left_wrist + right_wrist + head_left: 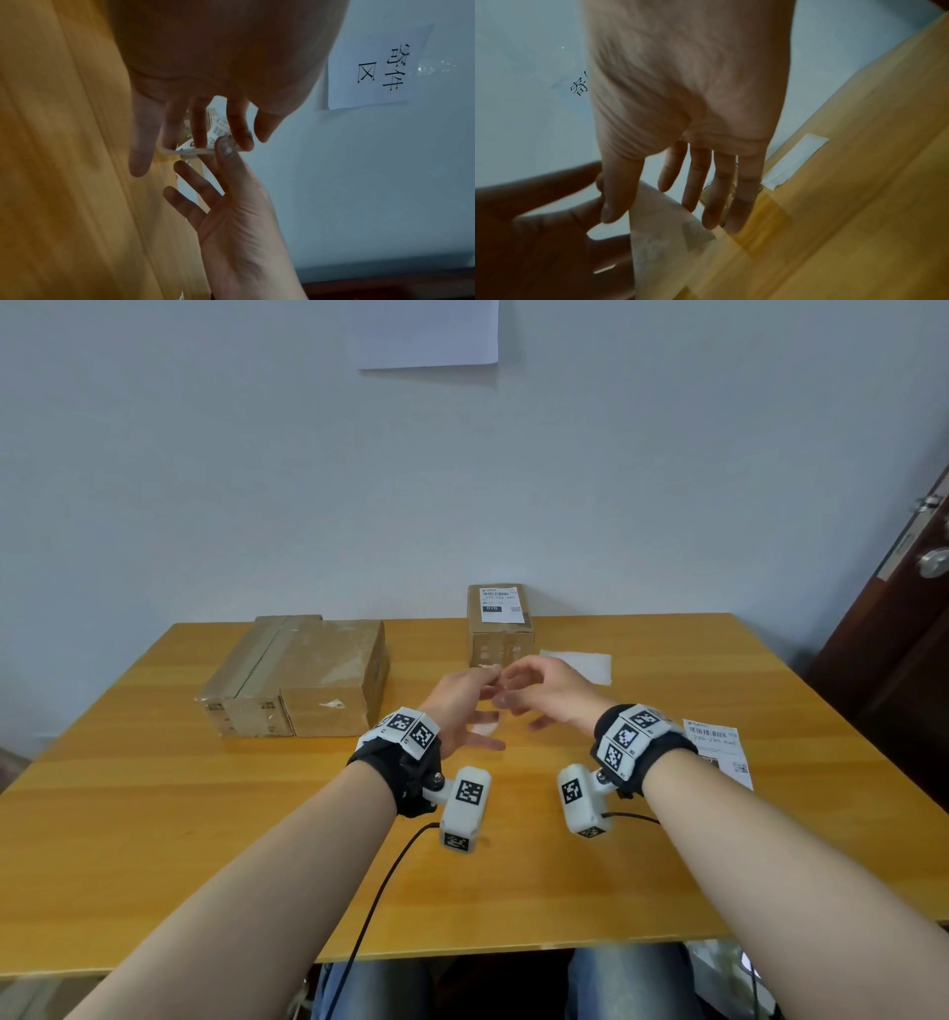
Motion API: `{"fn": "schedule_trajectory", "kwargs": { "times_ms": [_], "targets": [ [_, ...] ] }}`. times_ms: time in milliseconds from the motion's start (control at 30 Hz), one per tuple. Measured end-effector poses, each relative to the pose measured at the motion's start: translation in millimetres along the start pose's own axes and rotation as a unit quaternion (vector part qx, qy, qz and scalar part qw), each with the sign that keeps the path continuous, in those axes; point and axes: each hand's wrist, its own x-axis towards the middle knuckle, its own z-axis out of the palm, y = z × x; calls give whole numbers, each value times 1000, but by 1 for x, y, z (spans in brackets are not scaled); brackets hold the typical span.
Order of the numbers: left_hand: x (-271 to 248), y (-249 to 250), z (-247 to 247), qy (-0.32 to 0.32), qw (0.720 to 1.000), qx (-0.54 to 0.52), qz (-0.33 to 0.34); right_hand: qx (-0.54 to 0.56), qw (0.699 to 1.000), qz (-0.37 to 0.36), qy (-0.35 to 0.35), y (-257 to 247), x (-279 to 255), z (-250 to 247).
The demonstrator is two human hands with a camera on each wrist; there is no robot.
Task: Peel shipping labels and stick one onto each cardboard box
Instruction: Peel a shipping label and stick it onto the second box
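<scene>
Brown cardboard fills the far-left part of the yellow wooden counter (154, 814): two large flat cardboard boxes (298, 677) lie side by side, touching, their tops bare of any label, set back from the left edge with open wood in front of them. Right of them, at the far edge by the pale wall, stands a small upright cardboard box (499, 629) with a white printed shipping label (505, 605) already stuck on its top face.

Just in front of that small box, both hands meet above the middle of the counter. The left hand (464, 706) has its thumb and forefinger pinched on a curled white label with barcode print (217, 132), the other fingers (140, 146) spread loosely. The right hand (547, 690) pinches the same piece from the other side; in the right wrist view a thin translucent backing sheet (659, 233) hangs below the pinch, and the remaining fingers are straight and apart.

Behind the right hand a blank white strip of paper (580, 665) lies flat on the wood. Farther right, near the counter's right edge, another printed shipping label on its sheet (719, 752) lies flat beside the right wrist. The near half of the counter is open wood. A brown door with a metal handle (929, 562) stands at far right.
</scene>
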Motion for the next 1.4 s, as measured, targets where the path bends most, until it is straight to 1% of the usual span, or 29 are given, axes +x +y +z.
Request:
{"fn": "schedule_trajectory", "kwargs": {
  "times_ms": [100, 133, 167, 200, 233, 300, 333, 367, 400, 467, 500, 533, 600, 667, 733, 833, 867, 900, 967, 1000, 1033, 1067, 1133, 1200, 1233, 1300, 1367, 1400],
  "targets": [
    [-8, 5, -7, -10, 999, 41, 13, 13, 999, -15, 37, -3, 3, 7],
    [-9, 7, -10, 1, 998, 60, 26, 18, 998, -13, 51, -2, 5, 8],
    [-8, 8, -17, 28, 995, 84, 50, 23, 998, -7, 64, -1, 6, 8],
    [-6, 10, -24, 73, 987, 114, 85, 31, 997, 1, 76, 0, 7, 7],
    [-6, 13, -32, 130, 973, 146, 123, 42, 995, 10, 86, 1, 8, 5],
    [-4, 20, -55, 250, 928, 210, 177, 70, 992, 26, 100, 3, 7, 4],
    [-4, 24, -67, 300, 907, 235, 178, 76, 991, 31, 107, 3, 6, 4],
    [-4, 26, -80, 337, 891, 256, 164, 71, 991, 33, 112, 4, 6, 4],
    [-1, 27, -93, 355, 881, 285, 132, 58, 991, 33, 115, 5, 5, 5],
    [11, 24, -119, 344, 867, 358, 40, 35, 992, 29, 115, 6, 5, 6],
    [22, 19, -133, 331, 857, 396, 3, 33, 992, 27, 115, 7, 6, 6],
    [32, 13, -144, 316, 849, 424, -20, 39, 992, 26, 115, 8, 7, 7],
    [40, 5, -152, 292, 840, 456, -24, 65, 990, 28, 124, 9, 10, 7],
    [21, 8, -136, 270, 834, 482, -4, 95, 986, 25, 135, 9, 12, 7],
    [1, 12, -119, 242, 825, 512, 0, 120, 982, 24, 146, 9, 14, 9],
    [-19, 19, -94, 186, 803, 565, 10, 174, 971, 37, 159, 6, 17, 12],
    [-24, 23, -85, 155, 805, 572, 17, 199, 966, 42, 161, 6, 18, 13],
    [-28, 26, -77, 107, 817, 567, 28, 226, 960, 46, 161, 5, 19, 13],
    [-37, 34, -62, -5, 855, 515, 59, 276, 945, 47, 166, 4, 18, 13],
    [-40, 37, -58, -44, 871, 485, 73, 295, 938, 45, 177, 3, 17, 13],
    [-41, 39, -56, -59, 879, 465, 88, 313, 928, 45, 197, 3, 17, 11],
    [-40, 39, -56, -56, 883, 455, 104, 338, 914, 46, 220, 3, 17, 9],
    [-34, 35, -62, -19, 879, 459, 130, 383, 889, 56, 243, 4, 17, 3],
    [-28, 26, -70, 13, 867, 480, 130, 400, 885, 67, 228, 5, 16, -3],
    [-25, 21, -74, 16, 863, 490, 120, 398, 888, 72, 217, 5, 16, -5],
    [-21, 10, -79, 0, 863, 495, 100, 375, 905, 78, 187, 2, 13, -9],
    [-18, 4, -80, -14, 862, 497, 101, 332, 929, 80, 145, -4, 10, -10],
    [-17, 4, -79, -8, 864, 491, 107, 307, 939, 81, 129, -8, 8, -10]
  ]
}}
